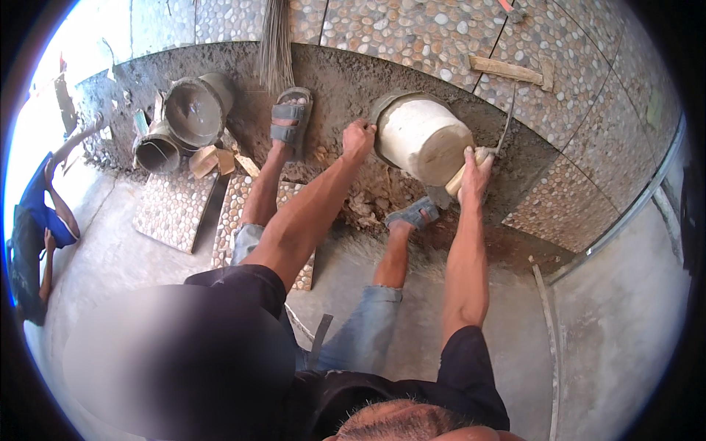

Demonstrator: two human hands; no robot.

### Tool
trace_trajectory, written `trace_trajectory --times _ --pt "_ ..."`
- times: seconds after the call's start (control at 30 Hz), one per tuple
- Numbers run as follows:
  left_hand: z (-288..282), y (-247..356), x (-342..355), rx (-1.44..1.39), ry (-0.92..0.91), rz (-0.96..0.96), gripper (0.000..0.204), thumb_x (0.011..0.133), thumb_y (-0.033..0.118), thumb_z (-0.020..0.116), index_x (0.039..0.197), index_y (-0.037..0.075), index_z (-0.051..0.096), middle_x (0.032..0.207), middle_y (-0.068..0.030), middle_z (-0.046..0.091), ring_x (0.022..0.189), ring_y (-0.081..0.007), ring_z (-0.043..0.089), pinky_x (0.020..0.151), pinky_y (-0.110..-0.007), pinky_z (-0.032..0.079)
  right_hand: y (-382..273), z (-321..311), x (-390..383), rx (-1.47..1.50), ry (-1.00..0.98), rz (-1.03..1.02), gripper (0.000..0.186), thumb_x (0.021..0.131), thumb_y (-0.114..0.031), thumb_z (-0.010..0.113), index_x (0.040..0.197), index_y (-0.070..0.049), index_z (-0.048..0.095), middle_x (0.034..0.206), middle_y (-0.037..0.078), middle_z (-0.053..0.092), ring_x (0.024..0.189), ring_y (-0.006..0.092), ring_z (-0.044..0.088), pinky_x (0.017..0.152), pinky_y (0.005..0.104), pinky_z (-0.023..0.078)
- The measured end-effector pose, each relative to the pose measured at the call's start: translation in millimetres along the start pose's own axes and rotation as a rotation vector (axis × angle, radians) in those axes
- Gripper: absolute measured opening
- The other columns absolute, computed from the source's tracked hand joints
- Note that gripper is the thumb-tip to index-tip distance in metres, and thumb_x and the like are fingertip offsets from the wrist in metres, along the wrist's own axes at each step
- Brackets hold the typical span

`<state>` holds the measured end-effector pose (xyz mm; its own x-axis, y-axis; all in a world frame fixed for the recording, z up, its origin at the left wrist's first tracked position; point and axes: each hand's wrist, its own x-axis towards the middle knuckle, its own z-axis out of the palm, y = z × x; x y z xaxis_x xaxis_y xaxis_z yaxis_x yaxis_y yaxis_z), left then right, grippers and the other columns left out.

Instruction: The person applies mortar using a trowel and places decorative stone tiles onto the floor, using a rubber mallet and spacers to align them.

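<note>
My left hand [358, 137] grips the rim of a mortar-caked bucket [423, 140] that is tipped on its side over a grey mortar bed [346, 88]. My right hand [475, 175] is closed on the wooden handle of a trowel [463, 173], held against the bucket's lower right edge. The trowel's blade is hidden behind the bucket. My sandalled feet [290, 117] stand on the mortar and broken rubble just below the bucket.
Two more dirty buckets [184, 121] lie at the left of the mortar bed beside wood scraps. Pebble-pattern tiles [434, 29] cover the floor beyond; loose ones [173, 209] lie near my left leg. A wood strip [507, 70] rests on the tiles. Another person [44, 213] crouches far left.
</note>
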<state>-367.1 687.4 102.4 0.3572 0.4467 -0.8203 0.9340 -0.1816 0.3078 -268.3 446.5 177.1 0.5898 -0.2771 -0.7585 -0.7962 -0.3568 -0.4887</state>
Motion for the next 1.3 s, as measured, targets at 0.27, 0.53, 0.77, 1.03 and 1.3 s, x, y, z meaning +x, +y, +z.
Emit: trace_trajectory --times 0.27,0.53,0.77,1.03,1.3 --pt "-32 -23 -44 -0.218 -0.132 -0.016 0.028 0.088 0.027 0.065 0.098 0.001 0.067 0.084 -0.0140 0.068 0.075 -0.0235 0.063 0.072 -0.037 0.049 -1 -12 -124 0.135 0.028 -0.216 0.045 0.096 -0.014 0.056 0.130 0.008 0.037 0.139 0.021 0.049 0.123 0.0270 0.048 0.105 0.0388 0.037" --pt "-144 4 -115 -0.501 -0.285 0.067 0.035 0.091 0.030 0.066 0.108 -0.001 0.066 0.096 -0.0063 0.066 0.089 -0.0131 0.058 0.079 -0.031 0.047 -66 -36 -161 0.149 0.050 -0.086 0.034 0.094 -0.016 0.055 0.122 0.000 0.044 0.126 0.015 0.052 0.117 0.0248 0.050 0.102 0.0376 0.039" --pt "-363 5 -167 -0.318 0.058 0.302 0.021 0.095 0.017 0.058 0.108 0.004 0.068 0.093 -0.0112 0.065 0.088 -0.0235 0.063 0.081 -0.035 0.049 -117 109 -179 0.442 -0.359 0.063 0.034 0.093 -0.020 0.049 0.125 -0.009 0.047 0.124 0.009 0.051 0.119 0.0255 0.050 0.102 0.0448 0.041" --pt "-606 -21 -181 -0.015 0.398 0.264 0.018 0.096 0.015 0.058 0.106 0.005 0.069 0.088 -0.0090 0.063 0.084 -0.0199 0.062 0.074 -0.032 0.049 -190 355 -246 0.447 -0.898 0.104 0.030 0.094 -0.017 0.054 0.118 -0.008 0.039 0.133 0.019 0.048 0.112 0.0295 0.057 0.090 0.0425 0.054" --pt "-684 -152 12 0.215 0.685 0.392 0.021 0.094 0.020 0.059 0.106 0.007 0.070 0.094 -0.0164 0.067 0.088 -0.0310 0.065 0.079 -0.038 0.049 -154 246 -237 0.007 -0.535 0.041 0.039 0.087 -0.018 0.069 0.120 -0.011 0.050 0.081 0.000 0.053 0.057 0.0074 0.052 0.049 0.0230 0.047"
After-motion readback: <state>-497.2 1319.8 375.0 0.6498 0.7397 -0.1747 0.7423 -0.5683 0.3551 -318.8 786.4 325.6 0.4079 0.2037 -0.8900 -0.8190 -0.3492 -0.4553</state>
